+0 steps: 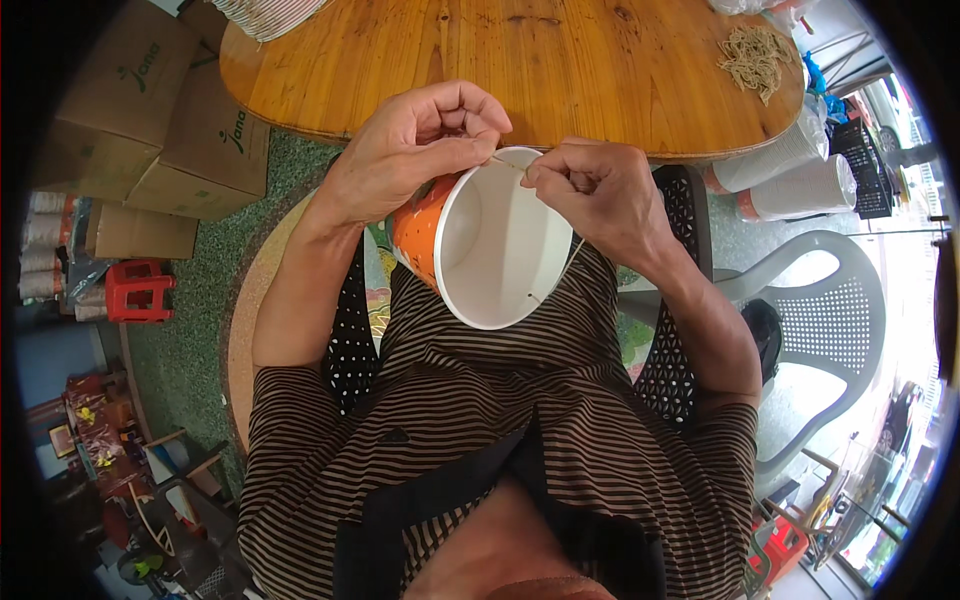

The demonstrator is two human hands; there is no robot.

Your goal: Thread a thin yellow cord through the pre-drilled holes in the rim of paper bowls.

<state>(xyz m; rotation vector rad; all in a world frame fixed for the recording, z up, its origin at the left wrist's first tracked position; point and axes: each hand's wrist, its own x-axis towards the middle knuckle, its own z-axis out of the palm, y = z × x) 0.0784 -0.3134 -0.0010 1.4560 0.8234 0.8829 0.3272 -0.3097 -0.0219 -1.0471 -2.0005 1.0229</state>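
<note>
A paper bucket (505,250), white inside and orange outside, lies tilted on my lap with its mouth facing me. Thin tan cord (566,271) runs from a small hole in the bucket's near wall up behind my right hand. Over the far rim, my left hand (405,145) pinches the cord between thumb and forefinger. Just to the right, my right hand (600,190) is closed with its fingertips on the same cord. A short length of it stretches between the two hands. The cord's tips are hidden by my fingers.
A wooden table (450,60) stands in front, with a bundle of loose cords (757,62) at its right and a white ribbed stack (265,14) at its left. Cardboard boxes (195,140) and a red stool (140,291) are on the left; a grey chair (825,320) is on the right.
</note>
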